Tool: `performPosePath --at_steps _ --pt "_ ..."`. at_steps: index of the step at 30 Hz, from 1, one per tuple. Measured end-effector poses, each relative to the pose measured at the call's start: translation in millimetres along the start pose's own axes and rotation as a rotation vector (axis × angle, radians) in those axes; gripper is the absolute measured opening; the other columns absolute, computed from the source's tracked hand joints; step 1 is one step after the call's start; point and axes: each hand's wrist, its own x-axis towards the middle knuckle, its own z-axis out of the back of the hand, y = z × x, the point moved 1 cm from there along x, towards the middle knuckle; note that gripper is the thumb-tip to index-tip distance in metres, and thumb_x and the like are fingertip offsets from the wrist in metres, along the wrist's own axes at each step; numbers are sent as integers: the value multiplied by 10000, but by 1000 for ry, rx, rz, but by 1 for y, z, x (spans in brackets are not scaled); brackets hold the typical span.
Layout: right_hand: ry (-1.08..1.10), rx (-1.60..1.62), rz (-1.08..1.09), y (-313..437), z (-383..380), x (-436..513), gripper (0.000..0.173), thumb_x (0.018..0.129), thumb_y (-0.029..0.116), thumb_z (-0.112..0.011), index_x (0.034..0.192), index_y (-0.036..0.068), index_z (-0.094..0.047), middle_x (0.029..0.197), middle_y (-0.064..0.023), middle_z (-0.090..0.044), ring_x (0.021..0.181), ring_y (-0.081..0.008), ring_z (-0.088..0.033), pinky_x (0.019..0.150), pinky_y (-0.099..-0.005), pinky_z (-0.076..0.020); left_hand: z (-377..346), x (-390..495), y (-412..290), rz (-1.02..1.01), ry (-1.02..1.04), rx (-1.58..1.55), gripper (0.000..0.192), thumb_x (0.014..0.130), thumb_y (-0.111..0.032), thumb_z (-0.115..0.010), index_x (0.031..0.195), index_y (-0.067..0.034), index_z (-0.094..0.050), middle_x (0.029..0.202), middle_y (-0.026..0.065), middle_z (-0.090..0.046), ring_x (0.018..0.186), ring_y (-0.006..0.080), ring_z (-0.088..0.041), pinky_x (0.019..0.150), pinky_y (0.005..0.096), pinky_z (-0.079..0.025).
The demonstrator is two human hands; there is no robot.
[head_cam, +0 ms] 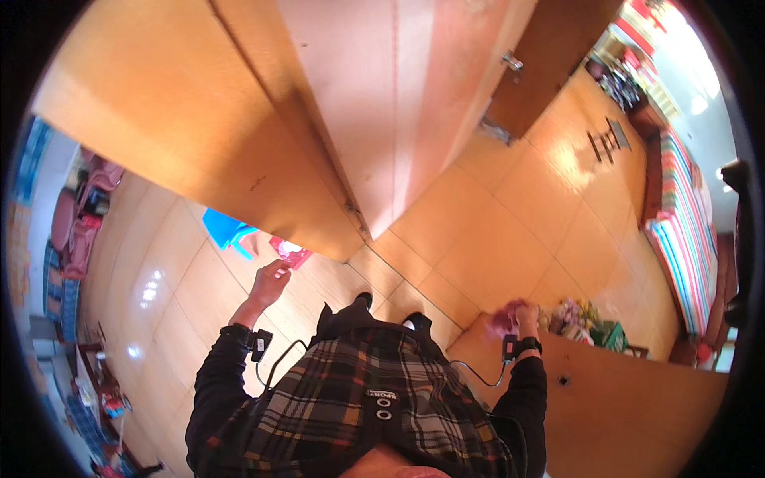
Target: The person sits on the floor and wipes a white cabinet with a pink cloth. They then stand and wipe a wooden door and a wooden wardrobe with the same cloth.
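Observation:
My left hand (272, 284) is raised at the left with its fingers curled. A pink-red item with a white patch (290, 251) shows just beyond its fingertips; I cannot tell whether they touch. My right hand (527, 313) grips a crumpled pink-purple cloth (505, 318) by the edge of a brown wooden door (621, 412) with a small round hole in it. Ahead, an orange-brown wooden panel (197, 113) meets a pale pinkish wall corner (382, 107). Both wrists wear dark bands with small cabled devices.
A blue plastic stool (227, 230) stands on the tiled floor (496, 233) at the left. Beyond the right hand are artificial-looking flowers (577, 313) and a green box (608, 336). Farther right are a striped-covered wooden sofa (687, 251), a small dark stool (609, 141) and another door with a handle (538, 66).

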Motion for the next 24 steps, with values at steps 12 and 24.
performPosePath --at_steps 12,24 --pt "-84 412 1588 610 -307 -127 510 886 -56 -500 1381 49 -436 1285 -152 -545 1166 -245 -532 959 -323 -424 88 14 -85 -319 -781 -4 354 830 29 -645 1171 -2 -558 1136 135 -577 989 239 -617 736 288 -557" --pt "-359 -63 2013 493 -412 -109 160 774 39 -648 926 90 -658 780 -68 -585 822 -296 -576 831 -445 -392 104 54 -55 -365 -681 -161 530 845 48 -600 1347 -40 -453 1287 109 -510 1114 204 -547 680 243 -546"
